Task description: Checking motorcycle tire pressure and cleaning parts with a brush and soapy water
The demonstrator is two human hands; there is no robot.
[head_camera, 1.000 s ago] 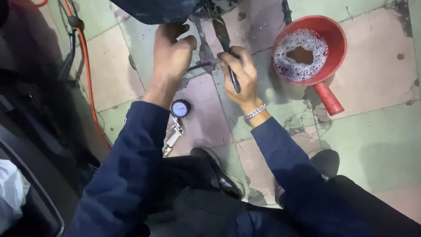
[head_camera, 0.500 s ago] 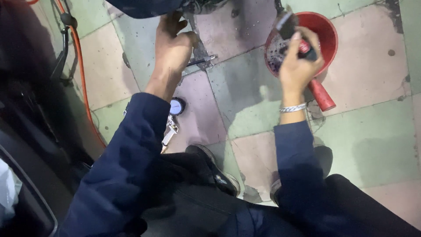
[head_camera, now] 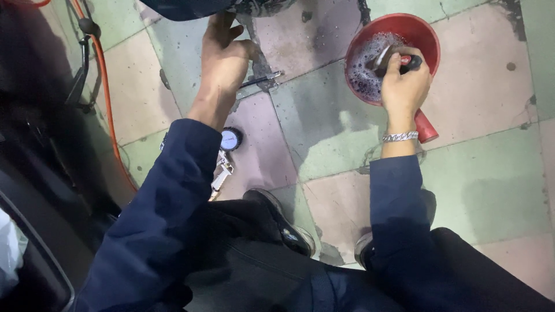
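The right hand (head_camera: 404, 81) is gripping a dark-handled brush (head_camera: 399, 59) with its fingers clamped round the handle, holding the brush head over the foamy water inside the red bowl (head_camera: 425, 37). The bowl is sitting on the tiled floor (head_camera: 324, 133), its red handle (head_camera: 426, 126) sticking out just beside the wrist. The left hand (head_camera: 222, 63) is resting with loosely spread fingers against a dark tyre (head_camera: 191, 7) at the top edge, clamped on nothing. Bare tiles are lying open between both hands. A round gauge (head_camera: 230, 139) is lying beside the left sleeve.
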